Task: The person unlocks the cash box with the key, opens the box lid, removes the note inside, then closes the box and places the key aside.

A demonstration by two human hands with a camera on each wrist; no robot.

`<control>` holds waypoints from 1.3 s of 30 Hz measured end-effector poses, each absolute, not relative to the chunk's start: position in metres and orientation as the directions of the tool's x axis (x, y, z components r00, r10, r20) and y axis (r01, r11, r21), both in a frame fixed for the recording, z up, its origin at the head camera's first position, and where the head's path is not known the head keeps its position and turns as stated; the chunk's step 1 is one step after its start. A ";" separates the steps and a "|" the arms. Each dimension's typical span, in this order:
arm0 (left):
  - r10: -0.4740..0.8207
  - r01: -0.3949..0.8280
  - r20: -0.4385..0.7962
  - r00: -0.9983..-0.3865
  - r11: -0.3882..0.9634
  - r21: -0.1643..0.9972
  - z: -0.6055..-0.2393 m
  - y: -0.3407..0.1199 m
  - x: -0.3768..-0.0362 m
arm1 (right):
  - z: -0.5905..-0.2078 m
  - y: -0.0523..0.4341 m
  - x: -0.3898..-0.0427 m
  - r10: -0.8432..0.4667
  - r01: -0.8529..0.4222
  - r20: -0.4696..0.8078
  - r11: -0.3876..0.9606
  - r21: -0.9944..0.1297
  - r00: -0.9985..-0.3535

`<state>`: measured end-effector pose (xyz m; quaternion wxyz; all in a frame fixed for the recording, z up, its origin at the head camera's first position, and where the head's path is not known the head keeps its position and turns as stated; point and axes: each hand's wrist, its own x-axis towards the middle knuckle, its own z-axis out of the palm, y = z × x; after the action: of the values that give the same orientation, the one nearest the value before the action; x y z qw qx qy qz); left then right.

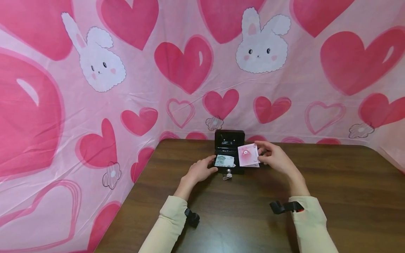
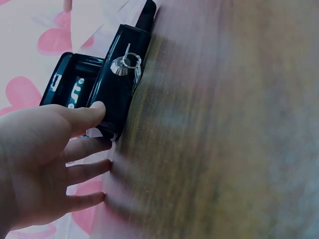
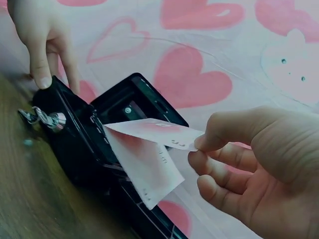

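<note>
Head view: on the brown table (image 1: 316, 211), the left hand (image 1: 200, 171) rests straight-fingered against the front left corner of the open black cash box (image 1: 230, 151), while the right hand (image 1: 274, 158) pinches pink banknotes (image 1: 248, 155) just above the box's right side, nearer than the left.

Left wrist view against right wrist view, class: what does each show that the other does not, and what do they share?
Only the left wrist view shows a broad stretch of the wooden table and the left hand whole, thumb on the box's front corner.

Only the right wrist view shows the right hand pinching pink banknotes over the box.

Both show the open black cash box, the key in its lock and the heart-printed cloth.
</note>
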<state>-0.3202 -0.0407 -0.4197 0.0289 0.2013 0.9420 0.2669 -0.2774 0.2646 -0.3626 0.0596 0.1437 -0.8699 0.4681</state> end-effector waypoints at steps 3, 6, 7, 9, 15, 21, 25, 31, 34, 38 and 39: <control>0.390 0.357 0.050 -0.919 0.776 0.520 -0.421 -0.040 -0.321 | -0.363 0.270 -0.278 -0.208 -0.291 0.211 0.525 -0.800 -0.955; 0.388 0.357 0.053 -0.920 0.774 0.522 -0.421 -0.039 -0.321 | -0.366 0.274 -0.279 -0.218 -0.277 0.187 0.532 -0.800 -0.958; 0.388 0.357 0.054 -0.920 0.774 0.522 -0.422 -0.039 -0.322 | -0.366 0.276 -0.280 -0.221 -0.271 0.177 0.534 -0.801 -0.959; 0.388 0.358 0.054 -0.920 0.775 0.521 -0.422 -0.038 -0.322 | -0.367 0.279 -0.280 -0.224 -0.259 0.160 0.539 -0.801 -0.961; 0.386 0.355 0.051 -0.921 0.776 0.521 -0.420 -0.038 -0.321 | -0.367 0.287 -0.279 -0.226 -0.228 0.119 0.556 -0.799 -0.967; 0.383 0.351 0.050 -0.922 0.775 0.526 -0.421 -0.038 -0.321 | -0.370 0.295 -0.277 -0.252 -0.212 0.080 0.555 -0.805 -0.965; 0.382 0.349 0.050 -0.923 0.773 0.530 -0.420 -0.038 -0.321 | -0.373 0.299 -0.278 -0.261 -0.187 0.043 0.557 -0.809 -0.964; 0.383 0.349 0.049 -0.922 0.773 0.529 -0.420 -0.038 -0.321 | -0.378 0.301 -0.279 -0.281 -0.155 0.004 0.516 -0.842 -0.960; 0.383 0.351 0.050 -0.922 0.775 0.526 -0.420 -0.038 -0.321 | -0.381 0.300 -0.278 -0.285 -0.132 -0.019 0.501 -0.855 -0.958; 0.382 0.349 0.048 -0.923 0.777 0.524 -0.420 -0.038 -0.321 | -0.384 0.298 -0.277 -0.279 -0.074 -0.086 0.517 -0.853 -0.957; 0.382 0.348 0.048 -0.923 0.777 0.525 -0.420 -0.038 -0.321 | -0.385 0.298 -0.276 -0.276 -0.059 -0.104 0.522 -0.851 -0.956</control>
<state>-0.3212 -0.0378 -0.4204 0.0305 0.1937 0.9420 0.2724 -0.2764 0.2980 -0.3846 -0.1134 0.0967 -0.8650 0.4791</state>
